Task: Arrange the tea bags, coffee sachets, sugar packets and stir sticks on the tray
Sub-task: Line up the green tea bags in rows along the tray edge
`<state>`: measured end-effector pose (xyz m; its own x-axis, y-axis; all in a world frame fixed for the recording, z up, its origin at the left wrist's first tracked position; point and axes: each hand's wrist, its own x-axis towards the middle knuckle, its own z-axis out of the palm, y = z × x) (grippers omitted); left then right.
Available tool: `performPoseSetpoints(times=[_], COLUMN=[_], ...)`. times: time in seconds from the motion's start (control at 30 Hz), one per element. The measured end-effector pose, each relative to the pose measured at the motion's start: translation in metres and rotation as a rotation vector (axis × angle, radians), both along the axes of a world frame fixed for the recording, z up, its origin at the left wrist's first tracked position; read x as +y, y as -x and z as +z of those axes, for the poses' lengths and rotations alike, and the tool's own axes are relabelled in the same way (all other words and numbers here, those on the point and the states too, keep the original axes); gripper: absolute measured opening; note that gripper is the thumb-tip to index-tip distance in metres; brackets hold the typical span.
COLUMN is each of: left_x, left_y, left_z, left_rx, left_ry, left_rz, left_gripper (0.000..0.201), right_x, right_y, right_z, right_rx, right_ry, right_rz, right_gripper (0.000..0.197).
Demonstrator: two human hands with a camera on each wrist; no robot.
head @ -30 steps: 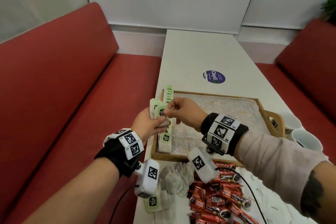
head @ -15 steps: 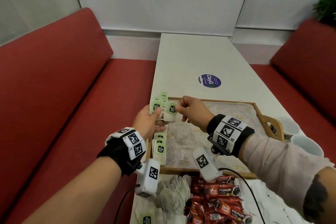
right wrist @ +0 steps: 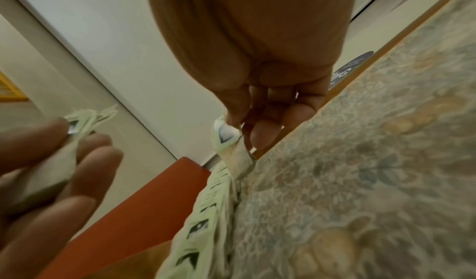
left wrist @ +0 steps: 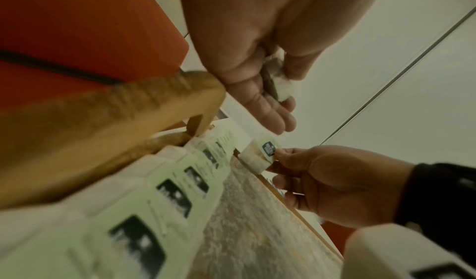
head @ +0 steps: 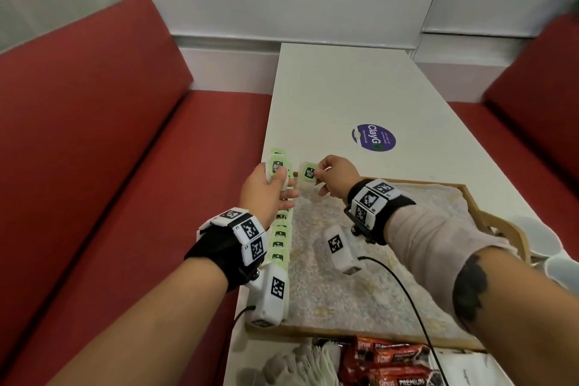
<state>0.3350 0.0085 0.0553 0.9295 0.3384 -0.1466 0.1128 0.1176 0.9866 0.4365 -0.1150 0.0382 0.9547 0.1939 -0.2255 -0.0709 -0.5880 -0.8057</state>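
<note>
A wooden tray (head: 354, 330) with a floral liner lies on the white table. Several green-tagged tea bags (head: 279, 236) lie in a row along its left edge, also seen in the left wrist view as a tea bag row (left wrist: 165, 191). My left hand (head: 269, 189) grips a small stack of tea bags (head: 277, 166) above the tray's far left corner. My right hand (head: 335, 178) pinches a single tea bag (head: 308, 175) by its tag, beside the left hand; the same tea bag (right wrist: 228, 139) hangs over the row's far end.
Loose tea bags (head: 300, 363) and red coffee sachets (head: 388, 363) lie on the table in front of the tray. White cups (head: 560, 266) stand at the right beyond the tray handle. A round purple sticker (head: 374, 137) marks the table. Red benches flank both sides.
My right hand has drawn one tea bag away from the stack in my left hand, and the two hands have moved apart. The view has tilted down toward the tray.
</note>
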Motion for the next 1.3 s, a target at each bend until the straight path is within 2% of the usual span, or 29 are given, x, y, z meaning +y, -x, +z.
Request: performPoseSetpoints(times=[0.37, 0.57, 0.77, 0.83, 0.93, 1.0, 1.07, 1.13, 1.3], left_x=[0.002, 0.003, 0.004, 0.005, 0.007, 0.009, 0.009, 0.009, 0.011], left_y=[-0.009, -0.011, -0.012, -0.012, -0.013, -0.013, -0.012, -0.012, -0.012], left_z=[-0.012, -0.013, -0.016, -0.016, -0.016, -0.016, -0.016, -0.016, -0.017], left_rx=[0.029, 0.035, 0.033, 0.038, 0.055, 0.055, 0.058, 0.067, 0.075], left_ry=[-0.006, 0.011, 0.009, 0.02, 0.066, 0.068, 0.035, 0.005, -0.049], left_rz=[0.047, 0.046, 0.043, 0.038, 0.036, 0.023, -0.008, -0.049, -0.076], left_gripper=[0.018, 0.015, 0.017, 0.015, 0.015, 0.016, 0.016, 0.016, 0.019], right_x=[0.015, 0.02, 0.024, 0.023, 0.019, 0.018, 0.018, 0.019, 0.02], right_y=[-0.031, -0.035, -0.038, -0.038, -0.034, -0.029, -0.023, -0.016, 0.003], right_z=[-0.019, -0.019, -0.021, -0.021, -0.02, -0.017, -0.015, -0.009, 0.011], right_rx=[-0.037, -0.06, -0.054, -0.046, -0.075, -0.129, -0.178, -0.183, -0.091], right_ry=[0.204, 0.292, 0.37, 0.336, 0.248, 0.172, 0.072, -0.036, -0.248], right_rz=[-0.022, -0.024, 0.01, 0.003, -0.057, -0.059, -0.001, 0.073, 0.159], right_gripper=[0.025, 0.005, 0.012, 0.011, 0.026, 0.021, 0.011, 0.011, 0.034])
